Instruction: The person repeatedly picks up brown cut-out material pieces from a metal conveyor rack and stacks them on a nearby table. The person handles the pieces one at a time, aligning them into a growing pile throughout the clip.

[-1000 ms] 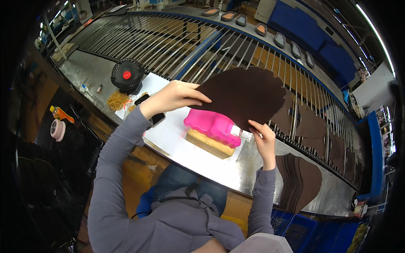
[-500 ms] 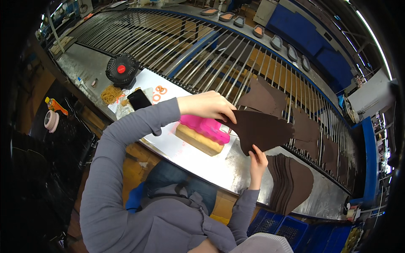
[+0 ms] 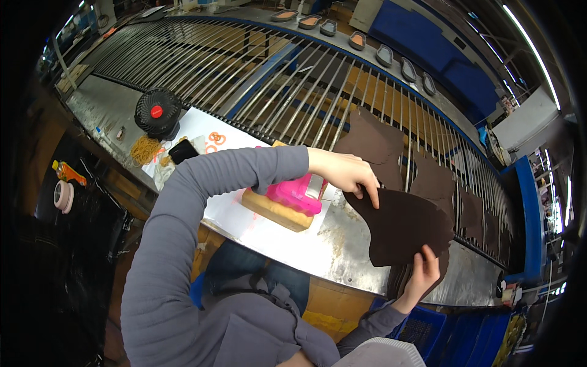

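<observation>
- Dark brown sheet (image 3: 403, 226), curved along its left side, spread over the right part of a metal table (image 3: 342, 251); partly covering a stack of similar sheets (image 3: 398, 282), contact with it unclear.
- Gripped near its far left corner by the left hand (image 3: 348, 174), one finger stretched over the upper face.
- Gripped at the near right edge by the right hand (image 3: 424, 275), thumb and fingertips on the upper face.
- Below the table's near edge, right of the body: blue crates (image 3: 422, 327).
- Under and beside the left forearm: a bright pink, wavy-edged object (image 3: 296, 196) on top of a yellowish block (image 3: 278, 213), both over white paper (image 3: 266, 241).
- Farther left: a dark phone (image 3: 183, 151), a tan tangle of bands (image 3: 145, 150), a black fan (image 3: 158, 114) with a red centre.
- Beyond: a rack of metal bars (image 3: 244, 79), more brown pieces (image 3: 373, 144) lying across.
- Farthest: sole-shaped moulds (image 3: 384, 55) in a row before a blue machine (image 3: 422, 49).
</observation>
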`<state>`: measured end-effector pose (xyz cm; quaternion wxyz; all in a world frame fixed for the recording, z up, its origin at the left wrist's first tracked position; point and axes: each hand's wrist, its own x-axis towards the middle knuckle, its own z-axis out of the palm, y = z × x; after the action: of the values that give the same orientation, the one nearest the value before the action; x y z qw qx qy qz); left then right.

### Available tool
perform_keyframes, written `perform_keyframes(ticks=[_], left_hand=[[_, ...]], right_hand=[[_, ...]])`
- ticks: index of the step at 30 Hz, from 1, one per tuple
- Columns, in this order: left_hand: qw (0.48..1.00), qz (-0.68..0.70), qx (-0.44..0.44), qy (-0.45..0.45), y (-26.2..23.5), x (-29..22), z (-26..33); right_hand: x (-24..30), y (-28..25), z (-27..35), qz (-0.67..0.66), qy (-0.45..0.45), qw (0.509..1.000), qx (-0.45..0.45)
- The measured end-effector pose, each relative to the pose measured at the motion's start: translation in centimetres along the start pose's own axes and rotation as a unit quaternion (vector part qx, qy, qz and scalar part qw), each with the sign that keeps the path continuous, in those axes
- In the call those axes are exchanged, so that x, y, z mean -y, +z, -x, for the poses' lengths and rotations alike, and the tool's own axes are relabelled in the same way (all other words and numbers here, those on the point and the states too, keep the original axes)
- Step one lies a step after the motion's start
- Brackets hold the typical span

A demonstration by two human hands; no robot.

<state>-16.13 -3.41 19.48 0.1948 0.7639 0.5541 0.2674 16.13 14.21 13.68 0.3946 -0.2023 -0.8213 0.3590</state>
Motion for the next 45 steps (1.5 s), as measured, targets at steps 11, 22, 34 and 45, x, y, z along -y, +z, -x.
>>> perform_keyframes(ticks=[11,22,34,45], left_hand=[[0.98,-0.067,-0.184,-0.044,-10.3,3.9,4.8],[0.841,0.267,-0.391,-0.26,-8.2,16.5,11.1],[0.661,0.474,-0.456,-0.362,-0.1,30.0,12.4],[0.747,0.348,-0.368,-0.43,-3.5,17.8,15.6]], right_hand=[[11.3,10.6,-20.6,0.082,-0.337,0.923,0.168],[11.8,18.0,-20.9,0.14,-0.403,0.899,0.098],[-5.0,-2.3,4.6,0.409,0.143,0.897,-0.09],[-11.2,-5.4,10.7,0.406,0.366,0.806,-0.227]])
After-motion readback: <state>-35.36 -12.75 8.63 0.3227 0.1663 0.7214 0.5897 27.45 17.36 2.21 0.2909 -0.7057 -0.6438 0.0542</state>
